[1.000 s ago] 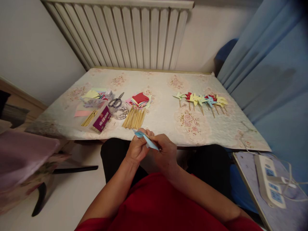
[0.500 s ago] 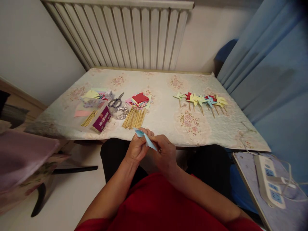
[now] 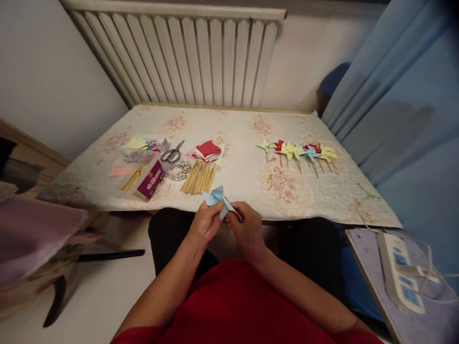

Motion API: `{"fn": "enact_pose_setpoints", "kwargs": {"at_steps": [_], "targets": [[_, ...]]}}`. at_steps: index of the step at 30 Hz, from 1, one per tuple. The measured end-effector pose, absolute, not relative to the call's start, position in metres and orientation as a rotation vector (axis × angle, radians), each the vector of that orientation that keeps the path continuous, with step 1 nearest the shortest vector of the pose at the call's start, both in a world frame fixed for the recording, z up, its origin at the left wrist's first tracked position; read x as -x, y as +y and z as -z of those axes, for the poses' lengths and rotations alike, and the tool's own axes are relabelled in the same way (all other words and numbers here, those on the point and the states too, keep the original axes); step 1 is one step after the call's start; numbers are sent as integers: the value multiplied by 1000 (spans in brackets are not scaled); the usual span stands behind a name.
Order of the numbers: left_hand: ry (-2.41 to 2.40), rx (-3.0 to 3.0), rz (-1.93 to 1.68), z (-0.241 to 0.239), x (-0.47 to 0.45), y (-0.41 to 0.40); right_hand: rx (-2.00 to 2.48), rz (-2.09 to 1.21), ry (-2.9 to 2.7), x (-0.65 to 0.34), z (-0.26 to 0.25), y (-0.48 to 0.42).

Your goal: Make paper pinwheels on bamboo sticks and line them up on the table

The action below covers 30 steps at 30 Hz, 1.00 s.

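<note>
Both my hands meet just in front of the table's near edge, pinching a light blue folded paper piece (image 3: 217, 198). My left hand (image 3: 205, 222) grips its lower left part with closed fingers. My right hand (image 3: 247, 226) pinches its right end. On the table ahead lie a bundle of wooden sticks (image 3: 199, 177), a stack of coloured paper squares (image 3: 208, 149) and scissors (image 3: 172, 153). A row of finished paper pinwheels (image 3: 298, 152) lies at the right.
A purple box (image 3: 150, 179), a shiny coil (image 3: 180, 169) and loose papers (image 3: 138, 143) sit at the table's left. A radiator (image 3: 193, 52) stands behind the floral table cover (image 3: 247, 181). A blue curtain (image 3: 401, 105) hangs right; a power strip (image 3: 398, 267) lies lower right.
The blue paper has opened from a narrow strip into a wider folded shape with points, and my hands have drawn slightly closer together. The view tilted down a little.
</note>
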<state>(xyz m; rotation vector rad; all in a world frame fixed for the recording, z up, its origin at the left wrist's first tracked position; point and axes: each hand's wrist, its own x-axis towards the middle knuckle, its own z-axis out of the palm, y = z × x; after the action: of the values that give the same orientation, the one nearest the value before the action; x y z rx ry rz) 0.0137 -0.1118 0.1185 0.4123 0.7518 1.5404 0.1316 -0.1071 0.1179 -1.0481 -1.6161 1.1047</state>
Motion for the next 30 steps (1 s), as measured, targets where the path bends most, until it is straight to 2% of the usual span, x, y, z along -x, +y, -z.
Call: {"fn": "enact_pose_setpoints", "kwargs": {"at_steps": [30], "targets": [[814,-345,-1520,-105,-19,-103,1144,-1203,-1510,-138,-87,-96]]}}
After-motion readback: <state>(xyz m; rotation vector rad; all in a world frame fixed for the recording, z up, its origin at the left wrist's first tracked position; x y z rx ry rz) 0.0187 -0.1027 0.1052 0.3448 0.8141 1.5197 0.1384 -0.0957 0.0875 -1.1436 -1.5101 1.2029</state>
